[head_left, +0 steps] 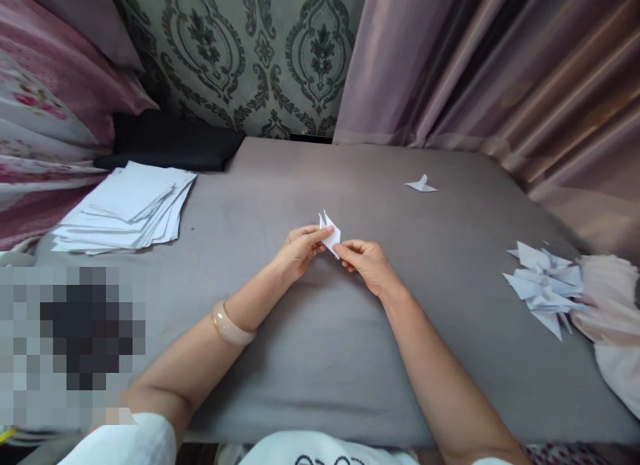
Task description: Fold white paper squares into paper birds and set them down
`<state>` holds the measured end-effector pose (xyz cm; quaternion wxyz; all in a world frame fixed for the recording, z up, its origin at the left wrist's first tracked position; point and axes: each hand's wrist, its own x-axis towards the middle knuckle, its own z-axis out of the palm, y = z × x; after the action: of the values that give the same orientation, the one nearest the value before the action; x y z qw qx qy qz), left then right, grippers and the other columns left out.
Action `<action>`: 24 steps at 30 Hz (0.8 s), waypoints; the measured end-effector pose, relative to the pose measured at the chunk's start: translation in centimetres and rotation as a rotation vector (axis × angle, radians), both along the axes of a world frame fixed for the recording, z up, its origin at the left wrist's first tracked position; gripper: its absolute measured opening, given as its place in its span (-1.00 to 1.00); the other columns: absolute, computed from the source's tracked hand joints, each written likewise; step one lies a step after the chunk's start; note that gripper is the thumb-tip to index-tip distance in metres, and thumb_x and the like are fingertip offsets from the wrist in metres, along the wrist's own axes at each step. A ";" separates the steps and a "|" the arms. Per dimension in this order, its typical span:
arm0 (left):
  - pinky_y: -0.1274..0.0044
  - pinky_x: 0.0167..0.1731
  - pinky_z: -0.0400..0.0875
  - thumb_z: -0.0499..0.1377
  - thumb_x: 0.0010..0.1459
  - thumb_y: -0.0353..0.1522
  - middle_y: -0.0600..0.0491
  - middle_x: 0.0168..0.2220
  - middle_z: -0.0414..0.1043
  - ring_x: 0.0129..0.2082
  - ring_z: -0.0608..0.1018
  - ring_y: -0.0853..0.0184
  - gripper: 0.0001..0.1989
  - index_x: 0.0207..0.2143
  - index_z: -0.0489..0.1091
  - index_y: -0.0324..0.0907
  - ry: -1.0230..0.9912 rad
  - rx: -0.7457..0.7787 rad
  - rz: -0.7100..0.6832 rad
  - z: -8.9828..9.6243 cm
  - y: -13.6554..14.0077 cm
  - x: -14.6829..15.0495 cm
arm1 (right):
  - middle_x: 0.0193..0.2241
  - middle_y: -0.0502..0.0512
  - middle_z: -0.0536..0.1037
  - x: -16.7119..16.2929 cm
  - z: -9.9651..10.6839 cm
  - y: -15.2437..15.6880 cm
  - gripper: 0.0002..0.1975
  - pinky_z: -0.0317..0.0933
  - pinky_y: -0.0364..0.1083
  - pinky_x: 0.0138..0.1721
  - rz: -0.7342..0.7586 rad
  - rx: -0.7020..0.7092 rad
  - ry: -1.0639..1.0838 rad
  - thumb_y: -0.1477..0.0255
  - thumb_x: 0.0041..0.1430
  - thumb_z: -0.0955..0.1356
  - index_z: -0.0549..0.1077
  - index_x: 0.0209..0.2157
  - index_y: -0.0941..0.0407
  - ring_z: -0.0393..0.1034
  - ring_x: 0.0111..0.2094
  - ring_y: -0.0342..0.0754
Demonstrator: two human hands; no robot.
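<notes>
Above the middle of the grey-covered table (320, 345), a small folded white paper piece (331, 239) is held between my two hands. Two narrow points stick up from its top. My left hand (303, 247) pinches it on the left side, thumb lying across the front. With thumb and fingers, my right hand (364, 258) grips its lower right corner. The finger parts behind the paper are hidden. A bangle circles my left forearm.
A stack of white paper sheets (125, 211) lies at the left, beside a black folded cloth (175, 139). One folded paper bird (423, 184) rests at the back right. Several more folded paper birds (545, 285) are heaped at the right edge, against pale fabric (610, 305). A blurred-out patch covers the lower left.
</notes>
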<state>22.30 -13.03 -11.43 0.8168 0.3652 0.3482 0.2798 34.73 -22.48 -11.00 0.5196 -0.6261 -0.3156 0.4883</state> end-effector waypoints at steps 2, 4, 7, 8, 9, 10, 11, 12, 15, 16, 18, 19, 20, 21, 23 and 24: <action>0.56 -0.36 0.36 0.44 -0.18 -0.35 0.02 -0.45 0.50 -0.46 0.50 0.43 -0.75 -0.45 0.50 -0.29 -0.012 0.016 0.010 -0.1 0.0 0.1 | -0.58 -0.03 0.44 -0.1 -0.2 0.0 -0.66 0.06 -0.17 -0.54 -0.017 -0.004 -0.016 0.13 -0.16 0.50 0.53 -0.52 0.12 0.19 -0.56 -0.22; 0.54 -0.37 0.36 0.45 -0.21 -0.36 0.02 -0.45 0.51 -0.46 0.50 0.42 -0.74 -0.45 0.49 -0.28 -0.009 0.059 0.022 -0.1 -0.1 0.1 | -0.60 -0.03 0.44 0.0 -0.2 0.0 -0.66 0.05 -0.17 -0.54 -0.018 -0.006 -0.055 0.11 -0.14 0.50 0.52 -0.52 0.12 0.20 -0.56 -0.21; 0.52 -0.39 0.34 0.44 -0.19 -0.33 0.03 -0.47 0.51 -0.49 0.49 0.41 -0.76 -0.47 0.50 -0.26 0.026 0.176 0.002 0.0 -0.2 0.0 | -0.56 -0.01 0.47 0.4 -0.2 0.0 -0.63 0.08 -0.15 -0.51 -0.032 0.019 -0.089 0.06 -0.08 0.46 0.55 -0.45 0.10 0.24 -0.54 -0.18; 0.53 -0.38 0.33 0.43 -0.17 -0.32 0.04 -0.47 0.52 -0.48 0.49 0.41 -0.77 -0.46 0.51 -0.25 0.035 0.214 -0.016 0.1 -0.3 -0.1 | -0.54 -0.01 0.48 0.5 -0.1 0.0 -0.62 0.10 -0.15 -0.49 -0.053 0.034 -0.084 0.05 -0.07 0.45 0.56 -0.41 0.10 0.25 -0.52 -0.18; 0.53 -0.38 0.32 0.43 -0.16 -0.32 0.04 -0.47 0.52 -0.48 0.49 0.41 -0.78 -0.45 0.53 -0.24 0.039 0.247 -0.036 0.2 -0.4 -0.1 | -0.51 0.00 0.50 0.7 -0.1 0.0 -0.62 0.12 -0.14 -0.48 -0.078 0.048 -0.077 0.05 -0.07 0.45 0.56 -0.38 0.09 0.26 -0.51 -0.17; 0.54 -0.39 0.31 0.42 -0.14 -0.31 0.04 -0.46 0.53 -0.47 0.49 0.41 -0.79 -0.44 0.54 -0.23 0.040 0.272 -0.053 0.3 -0.4 -0.1 | -0.50 0.00 0.51 0.8 0.0 0.0 -0.62 0.13 -0.14 -0.47 -0.102 0.060 -0.072 0.06 -0.09 0.47 0.56 -0.37 0.09 0.27 -0.51 -0.17; 0.54 -0.39 0.31 0.41 -0.13 -0.31 0.04 -0.45 0.53 -0.47 0.48 0.41 -0.79 -0.43 0.55 -0.23 0.037 0.289 -0.069 0.4 -0.5 -0.2 | -0.51 0.00 0.50 0.8 0.0 0.0 -0.62 0.13 -0.14 -0.47 -0.125 0.071 -0.072 0.08 -0.11 0.48 0.56 -0.38 0.09 0.27 -0.51 -0.17; 0.55 -0.40 0.31 0.41 -0.12 -0.30 0.04 -0.45 0.53 -0.47 0.48 0.41 -0.79 -0.42 0.56 -0.22 0.030 0.300 -0.081 0.4 -0.5 -0.2 | -0.52 0.00 0.50 0.8 0.1 0.0 -0.64 0.13 -0.14 -0.46 -0.143 0.084 -0.077 0.09 -0.12 0.49 0.55 -0.40 0.10 0.26 -0.51 -0.17; 0.58 -0.43 0.34 0.39 -0.09 -0.28 0.03 -0.43 0.52 -0.46 0.47 0.42 -0.78 -0.38 0.57 -0.22 -0.018 0.290 -0.110 0.5 -0.6 -0.2 | -0.54 -0.02 0.48 0.6 0.1 0.1 -0.68 0.16 -0.12 -0.44 -0.178 0.148 -0.112 0.14 -0.11 0.49 0.52 -0.44 0.10 0.27 -0.52 -0.17; 0.58 -0.46 0.35 0.39 -0.09 -0.27 0.03 -0.42 0.51 -0.48 0.47 0.43 -0.77 -0.37 0.57 -0.22 -0.031 0.279 -0.119 0.5 -0.5 -0.3 | -0.53 -0.02 0.49 0.5 0.1 0.1 -0.70 0.17 -0.12 -0.42 -0.182 0.174 -0.132 0.15 -0.09 0.49 0.51 -0.45 0.10 0.28 -0.51 -0.17; 0.61 -0.55 0.33 0.39 -0.09 -0.26 0.05 -0.44 0.49 -0.52 0.44 0.46 -0.76 -0.37 0.56 -0.21 -0.023 0.272 -0.132 0.5 -0.5 -0.3 | -0.52 -0.01 0.50 0.4 0.1 0.0 -0.72 0.19 -0.11 -0.40 -0.190 0.216 -0.192 0.17 -0.07 0.48 0.49 -0.46 0.10 0.30 -0.49 -0.15; 0.63 -0.61 0.30 0.39 -0.09 -0.26 0.06 -0.44 0.48 -0.55 0.42 0.47 -0.76 -0.36 0.56 -0.21 -0.008 0.275 -0.136 0.5 -0.5 -0.4 | -0.52 0.00 0.50 0.3 0.0 0.0 -0.73 0.20 -0.11 -0.40 -0.193 0.229 -0.229 0.18 -0.05 0.47 0.49 -0.47 0.10 0.32 -0.48 -0.14; 0.63 -0.65 0.27 0.39 -0.09 -0.26 0.06 -0.44 0.48 -0.56 0.41 0.48 -0.76 -0.36 0.56 -0.21 0.008 0.278 -0.138 0.5 -0.5 -0.4 | -0.52 0.00 0.50 0.3 0.0 0.0 -0.73 0.21 -0.11 -0.39 -0.197 0.239 -0.266 0.18 -0.04 0.46 0.48 -0.47 0.09 0.32 -0.47 -0.13; 0.64 -0.67 0.26 0.39 -0.09 -0.26 0.06 -0.44 0.48 -0.56 0.41 0.48 -0.76 -0.36 0.57 -0.21 0.015 0.278 -0.136 0.5 -0.5 -0.4 | -0.53 0.01 0.50 0.2 0.0 0.0 -0.74 0.21 -0.11 -0.40 -0.199 0.244 -0.300 0.18 -0.02 0.46 0.48 -0.47 0.09 0.33 -0.47 -0.12; 0.62 -0.59 0.35 0.40 -0.11 -0.29 0.05 -0.41 0.51 -0.52 0.45 0.47 -0.76 -0.36 0.57 -0.21 -0.010 0.256 -0.121 0.5 -0.5 -0.3 | -0.54 0.01 0.49 0.1 -0.1 -0.1 -0.74 0.22 -0.10 -0.40 -0.189 0.247 -0.346 0.19 0.00 0.44 0.47 -0.47 0.09 0.33 -0.49 -0.12; 0.60 -0.50 0.41 0.41 -0.12 -0.31 0.05 -0.40 0.52 -0.49 0.47 0.46 -0.77 -0.36 0.57 -0.21 -0.035 0.240 -0.111 0.5 -0.5 -0.3 | -0.55 0.00 0.48 0.0 0.0 -0.1 -0.75 0.22 -0.10 -0.41 -0.185 0.250 -0.358 0.19 0.01 0.44 0.46 -0.47 0.09 0.33 -0.49 -0.12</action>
<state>22.03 -13.49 -10.96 0.7875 0.4741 0.2770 0.2801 34.74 -22.54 -11.05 0.5715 -0.6596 -0.4019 0.2770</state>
